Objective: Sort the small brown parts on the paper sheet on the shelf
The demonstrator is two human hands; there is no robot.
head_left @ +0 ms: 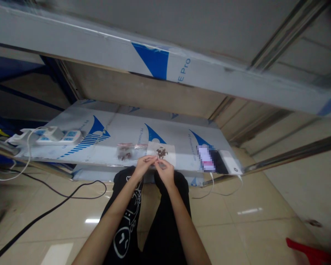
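Note:
My left hand (145, 165) and my right hand (164, 169) meet at the front edge of the shelf, fingertips pinched together. Between them is something tiny and pale that I cannot make out. Just beyond the fingers, a small pile of brown pieces (162, 152) lies on a white sheet (171, 150). Left of the sheet rest clear plastic bags (125, 151), with some dark brown bits inside one of them.
The film-covered shelf (121, 129) has an upper shelf edge (107, 55) above it. White power strips (71, 137) with cables sit left; a phone (206, 159) and a white device (229, 162) lie right. A black cable (44, 215) crosses the tiled floor.

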